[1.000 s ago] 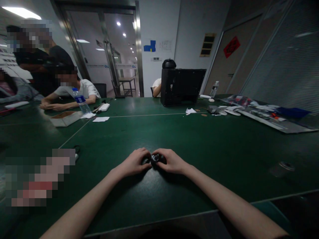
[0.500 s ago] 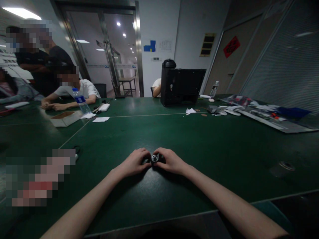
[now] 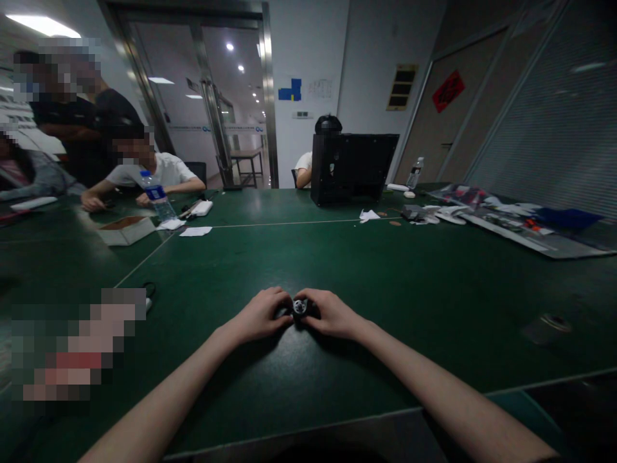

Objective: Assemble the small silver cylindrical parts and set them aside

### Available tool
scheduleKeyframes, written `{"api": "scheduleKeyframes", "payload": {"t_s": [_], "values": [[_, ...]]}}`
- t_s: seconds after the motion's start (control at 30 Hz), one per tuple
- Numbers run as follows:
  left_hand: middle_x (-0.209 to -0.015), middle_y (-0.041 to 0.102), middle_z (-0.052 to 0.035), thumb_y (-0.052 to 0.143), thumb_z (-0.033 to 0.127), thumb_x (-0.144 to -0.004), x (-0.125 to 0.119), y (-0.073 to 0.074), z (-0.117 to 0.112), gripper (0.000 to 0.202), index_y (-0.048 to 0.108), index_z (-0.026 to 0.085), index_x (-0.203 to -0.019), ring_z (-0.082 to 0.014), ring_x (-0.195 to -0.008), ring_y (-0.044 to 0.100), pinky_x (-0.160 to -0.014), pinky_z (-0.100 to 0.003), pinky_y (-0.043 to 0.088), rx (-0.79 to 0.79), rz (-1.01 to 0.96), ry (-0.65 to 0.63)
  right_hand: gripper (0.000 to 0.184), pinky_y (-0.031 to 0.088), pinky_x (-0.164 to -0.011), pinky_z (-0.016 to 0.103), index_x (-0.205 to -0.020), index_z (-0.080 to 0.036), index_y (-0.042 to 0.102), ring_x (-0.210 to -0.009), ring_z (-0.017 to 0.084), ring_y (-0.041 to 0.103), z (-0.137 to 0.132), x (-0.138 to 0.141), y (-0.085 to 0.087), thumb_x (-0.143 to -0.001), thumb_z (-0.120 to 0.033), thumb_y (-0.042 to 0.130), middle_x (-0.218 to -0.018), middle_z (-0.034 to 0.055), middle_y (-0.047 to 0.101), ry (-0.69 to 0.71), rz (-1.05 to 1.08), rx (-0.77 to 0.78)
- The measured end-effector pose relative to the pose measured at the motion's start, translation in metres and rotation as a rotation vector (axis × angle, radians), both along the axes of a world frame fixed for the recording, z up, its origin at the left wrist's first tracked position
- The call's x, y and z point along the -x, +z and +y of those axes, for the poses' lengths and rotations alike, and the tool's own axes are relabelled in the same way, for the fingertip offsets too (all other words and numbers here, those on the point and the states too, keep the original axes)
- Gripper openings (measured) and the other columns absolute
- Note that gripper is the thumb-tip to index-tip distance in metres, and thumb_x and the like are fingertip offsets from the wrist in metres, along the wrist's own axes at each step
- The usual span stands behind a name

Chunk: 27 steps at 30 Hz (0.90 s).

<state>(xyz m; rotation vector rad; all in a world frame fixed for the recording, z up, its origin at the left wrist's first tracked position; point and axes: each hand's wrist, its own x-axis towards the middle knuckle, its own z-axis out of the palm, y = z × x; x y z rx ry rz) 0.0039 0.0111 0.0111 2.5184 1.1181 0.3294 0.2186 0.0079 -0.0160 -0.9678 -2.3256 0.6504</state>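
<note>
In the head view both of my hands rest low over the green table [image 3: 270, 257], fingertips almost meeting. My right hand [image 3: 332, 312] pinches a small black cylinder with a silver, slotted round end [image 3: 299, 308] between thumb and fingers; that end faces up toward me. Close on its left, my left hand [image 3: 263, 313] is curled with thumb and fingers around something dark with a greyish glint, mostly hidden by the fingers. Whether the two pieces touch I cannot tell. Off to the right stands a dark metal can-like cylinder [image 3: 547, 328].
A black box-like case [image 3: 354, 168] stands at the far side, a person seated behind it. A water bottle [image 3: 158, 196] and an open carton [image 3: 126, 230] are at the left, near another seated person. Papers and a loaded board [image 3: 520, 238] lie at the right.
My hands stay in place; the silver end of the cylinder looks slightly turned. The seated person at the left has moved their hands apart.
</note>
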Motion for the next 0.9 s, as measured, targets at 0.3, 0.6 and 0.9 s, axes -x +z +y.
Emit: {"api": "scheduleKeyframes", "payload": {"t_s": [0.3,0.6,0.9], "values": [[-0.103,0.058,-0.0065,0.057,0.036,-0.083,0.0016,-0.0053,0.0025,0.025,0.059,0.019,-0.103,-0.0225,-0.096,0.054,-0.084,-0.033,0.043,-0.002,-0.014,-0.006,0.036,0.046,-0.08,0.029,-0.111,-0.019,0.057,-0.09,0.018,0.061,0.0002,0.0006,0.0003,-0.076,-0.015,0.061,-0.103,0.0062,0.065,-0.007,-0.014,0.001],[-0.101,0.058,-0.0068,0.057,0.034,-0.083,0.0011,-0.004,0.0021,0.024,0.059,0.018,-0.101,-0.0223,-0.093,0.055,-0.082,-0.032,0.043,-0.006,-0.003,-0.011,0.034,0.045,-0.081,0.028,-0.109,-0.017,0.056,-0.091,0.018,0.059,0.0033,0.001,-0.0065,-0.076,-0.018,0.063,-0.103,0.0061,0.064,-0.021,-0.014,-0.023],[-0.1,0.058,-0.0064,0.063,0.031,-0.079,-0.0001,-0.0002,-0.0002,0.027,0.057,0.018,-0.101,-0.0217,-0.091,0.054,-0.079,-0.032,0.043,-0.019,-0.088,0.019,0.032,0.045,-0.072,0.025,-0.106,-0.019,0.053,-0.079,0.014,0.06,0.0026,0.0018,-0.0058,-0.076,-0.017,0.063,-0.095,0.0041,0.064,-0.049,-0.01,0.026]]}}
